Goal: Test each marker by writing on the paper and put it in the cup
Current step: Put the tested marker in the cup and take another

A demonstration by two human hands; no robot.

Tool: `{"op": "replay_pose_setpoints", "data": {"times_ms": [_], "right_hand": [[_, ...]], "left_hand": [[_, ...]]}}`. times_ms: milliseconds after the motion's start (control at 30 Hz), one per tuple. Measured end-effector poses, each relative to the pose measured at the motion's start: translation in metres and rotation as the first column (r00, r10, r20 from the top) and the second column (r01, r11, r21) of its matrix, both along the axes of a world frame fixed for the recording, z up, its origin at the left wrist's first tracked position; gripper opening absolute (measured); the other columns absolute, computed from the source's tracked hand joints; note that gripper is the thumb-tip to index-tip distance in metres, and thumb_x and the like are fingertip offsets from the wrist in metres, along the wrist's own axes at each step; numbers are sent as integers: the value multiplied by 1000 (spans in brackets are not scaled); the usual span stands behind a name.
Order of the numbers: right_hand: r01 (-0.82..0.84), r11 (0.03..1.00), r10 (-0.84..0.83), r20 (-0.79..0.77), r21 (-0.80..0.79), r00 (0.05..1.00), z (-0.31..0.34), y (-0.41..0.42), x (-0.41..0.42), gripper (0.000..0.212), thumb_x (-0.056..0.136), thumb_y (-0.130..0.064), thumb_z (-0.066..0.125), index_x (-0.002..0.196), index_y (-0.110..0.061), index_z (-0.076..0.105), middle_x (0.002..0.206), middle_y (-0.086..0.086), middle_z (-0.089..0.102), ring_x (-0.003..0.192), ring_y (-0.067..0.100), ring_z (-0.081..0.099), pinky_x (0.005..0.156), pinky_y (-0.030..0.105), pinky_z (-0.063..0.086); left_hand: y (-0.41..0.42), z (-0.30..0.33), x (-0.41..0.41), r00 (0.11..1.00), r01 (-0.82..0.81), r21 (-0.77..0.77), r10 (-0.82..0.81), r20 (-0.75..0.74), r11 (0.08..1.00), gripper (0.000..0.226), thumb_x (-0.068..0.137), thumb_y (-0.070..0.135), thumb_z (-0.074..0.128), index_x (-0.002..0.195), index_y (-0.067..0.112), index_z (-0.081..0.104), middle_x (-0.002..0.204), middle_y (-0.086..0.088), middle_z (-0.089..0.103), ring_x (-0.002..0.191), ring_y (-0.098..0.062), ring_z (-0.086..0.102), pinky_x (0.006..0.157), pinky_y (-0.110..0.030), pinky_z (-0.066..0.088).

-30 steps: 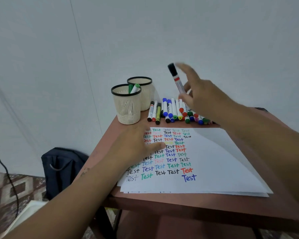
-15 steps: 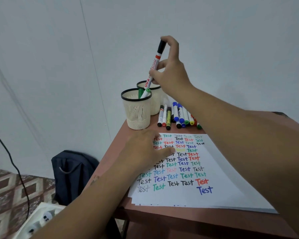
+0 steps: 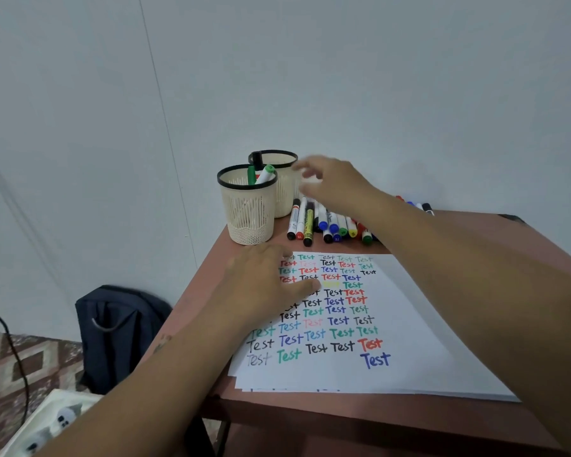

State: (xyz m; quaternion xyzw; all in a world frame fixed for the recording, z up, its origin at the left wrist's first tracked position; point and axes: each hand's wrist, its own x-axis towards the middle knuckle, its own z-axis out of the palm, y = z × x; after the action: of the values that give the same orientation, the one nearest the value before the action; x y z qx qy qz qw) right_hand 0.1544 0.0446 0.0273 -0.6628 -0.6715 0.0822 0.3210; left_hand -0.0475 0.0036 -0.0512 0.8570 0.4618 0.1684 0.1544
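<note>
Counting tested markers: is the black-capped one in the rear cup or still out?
In. Its black cap sticks up inside the rear cup, at the left rim. The right hand beside it looks empty, though blurred.

– Cups point(image 3: 248, 211)? 
– Cream plastic mesh, black rims, matt. 
– Markers point(image 3: 323, 222)? 
– Glossy plastic barrels are seen. 
– Paper point(image 3: 409, 324)? 
– Matt white, smooth. Table point(image 3: 524, 235) is seen as smooth reddish-brown laminate. Bag point(image 3: 119, 328): dark cloth.

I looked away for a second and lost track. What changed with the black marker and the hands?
The right hand carried the black marker up and left from the row to the cups, let it go into the rear cup, and now hangs empty above the marker row. The left hand stayed flat on the paper.
</note>
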Motion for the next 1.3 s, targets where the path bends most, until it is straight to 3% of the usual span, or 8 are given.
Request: {"op": "replay_pose_setpoints", "data": {"times_ms": [100,267,500,600,867,1000,1167,1300], "right_hand": [[65,971,5,291,-231,957,-9,-13,6,40,99,-36,65,138,-43,61,145,-2,56,104,13,51,90,33,50],[192,951,-32,538,-244,842,-17,-20,1,40,100,-42,61,140,-39,60,138,-1,59,124,21,51,95,38,50],[209,968,-79,615,-141,784,-32,-10,7,19,104,-26,53,98,-16,67,92,7,64,96,26,64,70,33,44],[223,975,-165,597,-23,785,-39,-10,18,23,103,-11,51,121,-17,64,89,6,61,89,27,63,69,36,51],[217,905,-310,218,366,925,-27,-67,31,31,103,-18,53,131,-18,68,86,9,72,72,26,60,65,35,47],[216,924,-173,-159,315,972,-19,-102,16,24,99,-17,62,118,-22,75,93,2,76,73,19,67,74,37,58],[165,966,-44,-501,201,865,-17,-131,-7,17,96,-11,68,101,-22,79,87,1,79,85,26,75,81,48,63],[105,980,50,-719,170,693,-21,-137,-23,17,96,-4,67,96,-16,78,87,6,79,85,25,78,81,44,65]], "left_hand": [[0,0,0,999,-2,-13,3,35,1000,73,74,83,57,130,39,48,117,18,53,112,-10,48,98,-41,47],[-3,3,-1,999,13,-3,-13,41,1000,49,76,79,61,109,50,39,95,26,43,103,-7,47,94,-39,46],[-6,5,-2,997,1,-11,0,81,1000,66,78,77,61,130,40,45,113,22,46,115,-11,48,101,-43,45],[-5,4,-2,991,-18,-41,23,135,999,78,78,78,60,140,35,44,136,15,50,126,-12,47,105,-44,44],[-4,-2,-4,977,3,48,-14,214,999,76,84,70,61,147,34,36,152,12,38,140,-11,32,115,-40,34],[-5,-4,-4,971,33,181,-74,227,983,70,93,53,61,152,33,28,156,12,32,142,-9,26,118,-34,26],[-6,-7,-3,949,101,268,-174,262,958,65,99,41,55,156,26,26,158,10,30,144,-8,26,118,-27,21],[-8,-8,-3,922,143,261,-225,315,955,26,103,35,48,127,28,52,108,11,52,94,-2,46,80,-21,38]]}}
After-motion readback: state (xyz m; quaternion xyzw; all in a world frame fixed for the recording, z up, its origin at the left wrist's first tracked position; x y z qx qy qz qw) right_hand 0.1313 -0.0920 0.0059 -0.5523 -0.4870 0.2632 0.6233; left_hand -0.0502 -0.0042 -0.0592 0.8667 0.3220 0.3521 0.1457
